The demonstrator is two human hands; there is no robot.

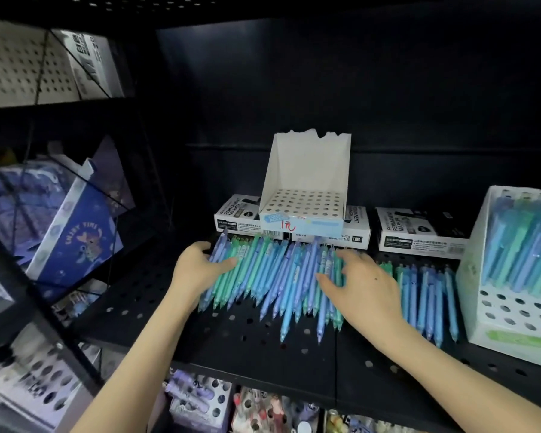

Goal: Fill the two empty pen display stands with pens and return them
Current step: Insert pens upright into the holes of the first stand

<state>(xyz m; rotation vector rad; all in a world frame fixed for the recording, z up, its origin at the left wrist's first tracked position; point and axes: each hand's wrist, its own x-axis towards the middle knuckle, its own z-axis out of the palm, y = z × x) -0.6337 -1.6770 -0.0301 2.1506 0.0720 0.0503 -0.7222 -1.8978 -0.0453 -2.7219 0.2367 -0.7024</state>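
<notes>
A heap of blue and green pens [272,276] lies flat on the black perforated shelf [250,342]. My left hand [197,270] rests on the heap's left side with fingers spread. On the heap's right side my right hand [359,282] lies with fingers straight. Behind the heap an empty white pen display stand [306,185] with a holed base sits on marker boxes. A second white stand [509,276], holding several pens in its back rows, is at the right edge. A smaller group of pens [428,295] lies between my right hand and that stand.
White permanent-marker boxes [416,232] line the back of the shelf. Blue and purple stationery boxes [75,239] lean on the wire rack to the left. Holed stands with other goods [200,398] fill the shelf below.
</notes>
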